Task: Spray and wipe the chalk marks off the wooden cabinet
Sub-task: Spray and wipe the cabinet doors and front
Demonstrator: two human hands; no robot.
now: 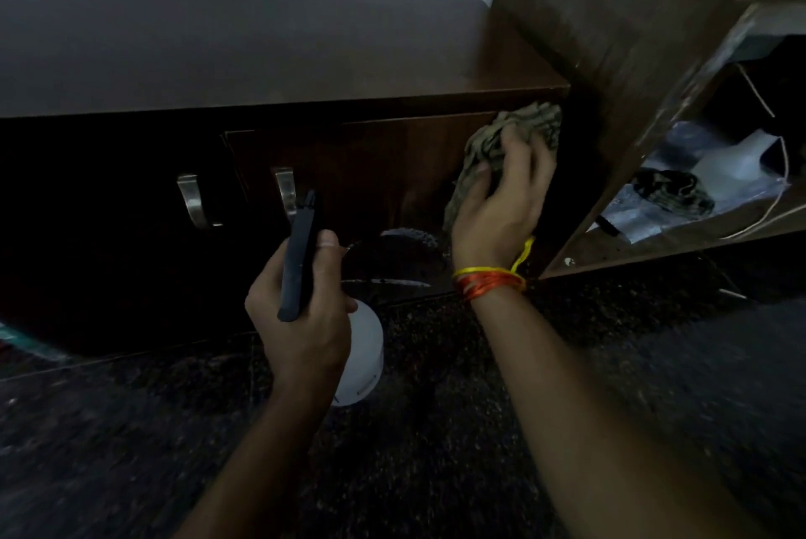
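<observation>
A dark wooden cabinet [270,54] runs across the view, with two doors and metal handles [285,194]. My right hand [501,198] grips a crumpled olive cloth [514,128] and presses it against the upper right corner of the right door. Faint white chalk marks [410,235] show lower on that door. My left hand [305,311] holds a white spray bottle [364,355] with a black trigger head [301,259], its nozzle pointing at the door. An orange and yellow thread is tied round my right wrist.
A lighter wooden shelf unit [619,37] stands right of the cabinet, its open shelf holding plastic bags, a dark cloth [671,189] and a wire. The floor [436,451] is dark speckled stone. A pale wall rises behind.
</observation>
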